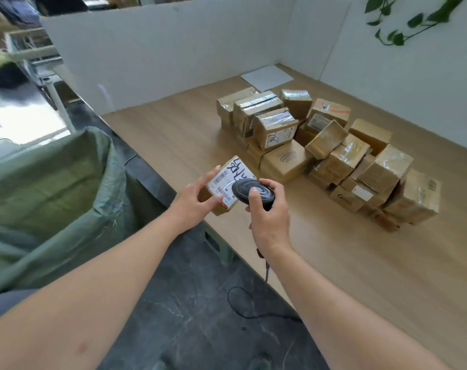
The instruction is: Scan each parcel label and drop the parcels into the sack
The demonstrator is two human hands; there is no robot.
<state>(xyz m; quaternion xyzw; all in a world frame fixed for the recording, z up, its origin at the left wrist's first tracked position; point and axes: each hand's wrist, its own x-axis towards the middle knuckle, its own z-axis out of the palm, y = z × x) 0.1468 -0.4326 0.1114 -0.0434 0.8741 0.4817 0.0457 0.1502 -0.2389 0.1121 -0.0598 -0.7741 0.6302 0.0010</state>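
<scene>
My left hand (197,198) grips a small cardboard parcel (227,182) at the table's near left corner, its white barcode label with black handwriting facing up. My right hand (267,217) holds a black handheld scanner (251,192), whose head hovers over the label's right end. The scanner's cable hangs below my wrist to the floor. A pile of several taped cardboard parcels (333,153) lies on the wooden table (360,263) to the right. The green woven sack (53,198) stands open at the left, beside the table.
A white sheet (267,76) lies at the table's far corner. White partition walls (173,54) close off the table's back and right sides. Dark floor (195,316) lies between sack and table. A plant (403,20) hangs at the top right.
</scene>
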